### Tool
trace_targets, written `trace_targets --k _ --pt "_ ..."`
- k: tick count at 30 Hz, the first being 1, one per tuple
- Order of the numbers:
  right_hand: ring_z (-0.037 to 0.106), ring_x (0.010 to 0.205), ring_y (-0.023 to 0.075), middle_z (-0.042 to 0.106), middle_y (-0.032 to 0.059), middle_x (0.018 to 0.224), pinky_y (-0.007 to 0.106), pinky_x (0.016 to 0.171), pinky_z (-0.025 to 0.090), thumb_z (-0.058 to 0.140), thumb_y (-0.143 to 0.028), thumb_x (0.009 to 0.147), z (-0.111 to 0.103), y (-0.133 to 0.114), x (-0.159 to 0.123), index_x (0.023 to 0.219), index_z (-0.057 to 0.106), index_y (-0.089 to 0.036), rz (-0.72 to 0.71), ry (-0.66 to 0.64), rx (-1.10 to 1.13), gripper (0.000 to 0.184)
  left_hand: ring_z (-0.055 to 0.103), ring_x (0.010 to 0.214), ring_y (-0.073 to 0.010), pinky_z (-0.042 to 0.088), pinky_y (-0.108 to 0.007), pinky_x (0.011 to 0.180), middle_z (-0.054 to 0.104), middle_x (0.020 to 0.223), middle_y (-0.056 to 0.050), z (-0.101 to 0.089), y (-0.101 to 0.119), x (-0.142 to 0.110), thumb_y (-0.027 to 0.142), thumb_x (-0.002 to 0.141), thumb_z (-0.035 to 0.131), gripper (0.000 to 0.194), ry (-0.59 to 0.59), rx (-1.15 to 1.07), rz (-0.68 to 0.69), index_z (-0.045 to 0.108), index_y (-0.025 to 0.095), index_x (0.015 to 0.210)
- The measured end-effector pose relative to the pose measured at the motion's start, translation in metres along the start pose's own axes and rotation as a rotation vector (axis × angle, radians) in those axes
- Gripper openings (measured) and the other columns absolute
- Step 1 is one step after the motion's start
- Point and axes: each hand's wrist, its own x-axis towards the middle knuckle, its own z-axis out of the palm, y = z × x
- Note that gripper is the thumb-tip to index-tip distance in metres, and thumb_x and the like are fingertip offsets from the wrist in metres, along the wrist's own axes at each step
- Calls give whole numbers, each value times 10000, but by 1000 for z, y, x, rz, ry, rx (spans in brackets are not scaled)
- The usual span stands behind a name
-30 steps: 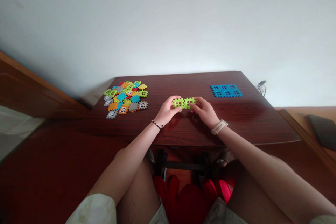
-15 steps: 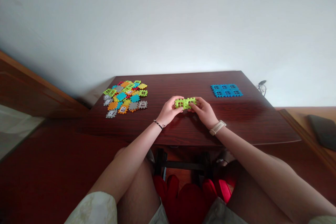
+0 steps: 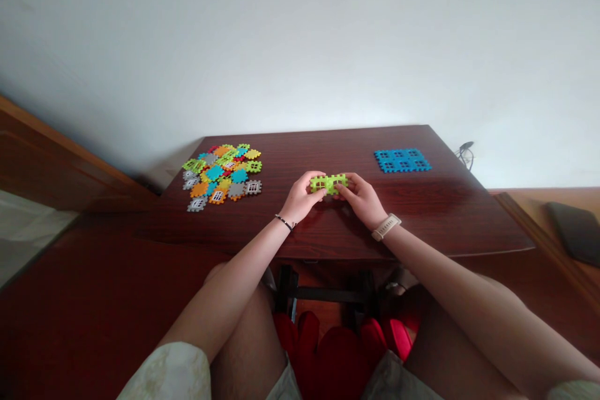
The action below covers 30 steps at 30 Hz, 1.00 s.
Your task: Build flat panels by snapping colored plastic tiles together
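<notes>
Two lime-green window tiles with toothed edges are held edge to edge above the middle of the table. My left hand pinches the left green tile between thumb and fingers. On the other side, my right hand grips the right green tile, its thumb lying on the front face. The teeth of the two tiles meet along the middle; whether they are fully locked, I cannot tell. Fingertips behind the tiles are hidden.
A pile of toothed tiles in several colours lies on the left of the dark wooden table. At the right rests a blue joined panel of window tiles. Behind stands a white wall; a black cable hangs beyond the right edge.
The two green tiles now sit closer together and more in line along their shared edge. Both hands keep their grip. The whole view has shifted slightly.
</notes>
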Motion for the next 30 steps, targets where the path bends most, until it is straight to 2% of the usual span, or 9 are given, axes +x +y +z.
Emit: trace_targets --k 14,19,30 --pt "777 887 258 798 62 1048 425 826 682 801 -599 902 0 -4 -1 1130 652 -273 1 -16 -16 425 713 875 -174 601 -249 680 759 1115 -93 0 2 0 246 886 781 390 16 29 -29 685 182 1259" --pt "777 899 256 796 56 1043 419 829 676 805 -578 904 1 -4 -1 1127 649 -275 -2 -23 -4 407 685 779 -148 567 -238 634 754 1054 -69 2 4 0 247 887 770 371 33 51 -37 692 184 1245" --pt "767 888 240 793 46 1025 397 820 669 815 -573 901 0 -6 -1 1115 655 -270 2 -32 14 404 684 803 -158 550 -243 659 762 1039 -65 4 5 2 264 869 774 361 44 79 -27 711 185 1215"
